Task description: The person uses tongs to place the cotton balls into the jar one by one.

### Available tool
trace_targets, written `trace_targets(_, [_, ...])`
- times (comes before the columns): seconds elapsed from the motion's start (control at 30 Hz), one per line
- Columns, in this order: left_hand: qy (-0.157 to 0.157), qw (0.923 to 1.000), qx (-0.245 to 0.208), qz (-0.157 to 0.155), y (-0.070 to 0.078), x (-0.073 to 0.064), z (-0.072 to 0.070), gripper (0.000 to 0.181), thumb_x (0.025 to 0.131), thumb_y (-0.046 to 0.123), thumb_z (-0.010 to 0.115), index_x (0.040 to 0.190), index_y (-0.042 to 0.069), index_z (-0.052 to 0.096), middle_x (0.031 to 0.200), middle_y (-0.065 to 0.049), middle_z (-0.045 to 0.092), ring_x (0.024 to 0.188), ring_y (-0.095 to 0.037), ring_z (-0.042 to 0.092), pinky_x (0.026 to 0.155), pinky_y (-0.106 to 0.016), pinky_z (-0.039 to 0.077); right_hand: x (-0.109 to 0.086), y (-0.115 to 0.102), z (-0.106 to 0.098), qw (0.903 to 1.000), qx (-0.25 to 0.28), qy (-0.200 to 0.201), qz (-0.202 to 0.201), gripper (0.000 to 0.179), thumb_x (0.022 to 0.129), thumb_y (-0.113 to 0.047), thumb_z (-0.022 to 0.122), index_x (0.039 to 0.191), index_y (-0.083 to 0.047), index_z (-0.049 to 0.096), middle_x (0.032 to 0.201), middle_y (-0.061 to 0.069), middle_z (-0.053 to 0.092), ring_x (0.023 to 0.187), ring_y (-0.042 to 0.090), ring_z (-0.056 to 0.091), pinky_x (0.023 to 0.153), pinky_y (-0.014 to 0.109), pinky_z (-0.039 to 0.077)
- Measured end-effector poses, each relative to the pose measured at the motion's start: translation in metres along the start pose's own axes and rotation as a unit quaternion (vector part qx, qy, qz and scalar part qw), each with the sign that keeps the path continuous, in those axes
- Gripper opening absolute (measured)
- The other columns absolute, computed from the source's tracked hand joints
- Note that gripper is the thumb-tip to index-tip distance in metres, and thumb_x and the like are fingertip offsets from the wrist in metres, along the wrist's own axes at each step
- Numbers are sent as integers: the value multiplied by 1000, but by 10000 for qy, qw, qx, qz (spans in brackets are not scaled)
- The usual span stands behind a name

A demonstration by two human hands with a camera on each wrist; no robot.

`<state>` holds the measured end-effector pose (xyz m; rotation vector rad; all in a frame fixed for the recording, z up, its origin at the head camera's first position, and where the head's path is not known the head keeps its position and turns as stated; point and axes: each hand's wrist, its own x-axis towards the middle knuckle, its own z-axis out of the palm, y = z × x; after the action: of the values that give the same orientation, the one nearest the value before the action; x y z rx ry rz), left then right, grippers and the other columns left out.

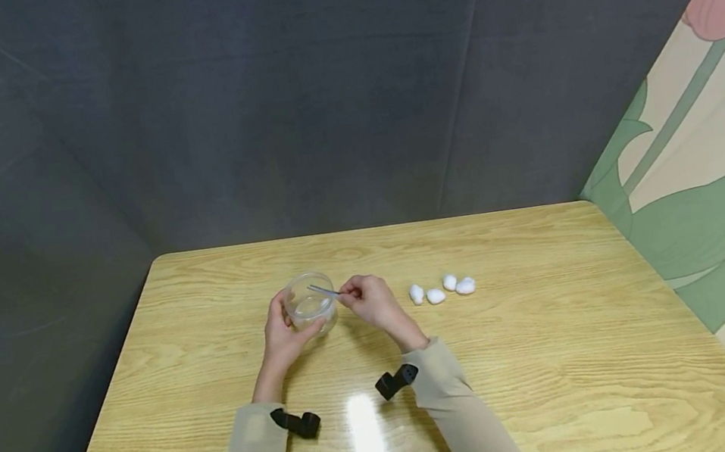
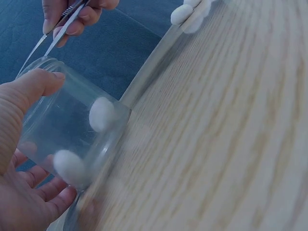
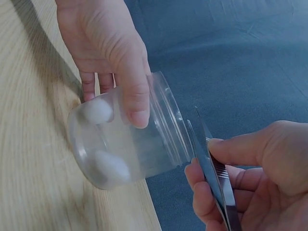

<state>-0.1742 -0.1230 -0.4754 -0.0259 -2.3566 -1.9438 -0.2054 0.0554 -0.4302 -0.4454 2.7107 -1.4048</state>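
4 white balls (image 1: pixel 436 296) right of jar (image 1: pixel 310 311)

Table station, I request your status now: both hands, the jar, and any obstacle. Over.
Left hand grips clear jar. Right hand pinches tweezers at its open mouth. Two white balls inside, four more on table. No obstacle seen.
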Motion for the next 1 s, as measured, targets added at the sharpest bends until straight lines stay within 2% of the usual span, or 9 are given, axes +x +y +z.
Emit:
trace_targets(0.3, [17,10000,-52,-13,-1,0,1,80,74,-1,76,138,-7,28,139,-29,34,126,-43,35,102,-52,33,0,2,1,9998,-201,40,6,9,87,-7,65,88,2,67,76,8,64,63,10,52,55,19,42])
trace_targets(0.63, [32,10000,-22,-23,-2,0,0,80,74,-1,76,138,-9,28,139,-30,34,126,-44,36,101,-52,33,-5,2,-5,9997,-157,35,-157,7,88,-5,63,91,2,66,76,8,63,62,10,49,54,20,41])
trace_targets(0.87, [132,9999,-57,-22,-39,13,1,83,71,5,80,139,2,32,139,-20,38,123,-36,40,99,-50,35,-9,1,-11,9997,-178,73,-141,8,89,-6,63,93,0,66,78,7,63,64,11,51,56,22,42])
trace_targets(1.0, [174,9998,-6,-11,-40,14,1,83,71,6,81,138,2,32,137,-20,39,121,-36,41,98,-50,36,-11,0,-15,9993,-284,170,-182,8,89,-6,63,93,-1,66,79,7,64,65,12,52,57,23,43])
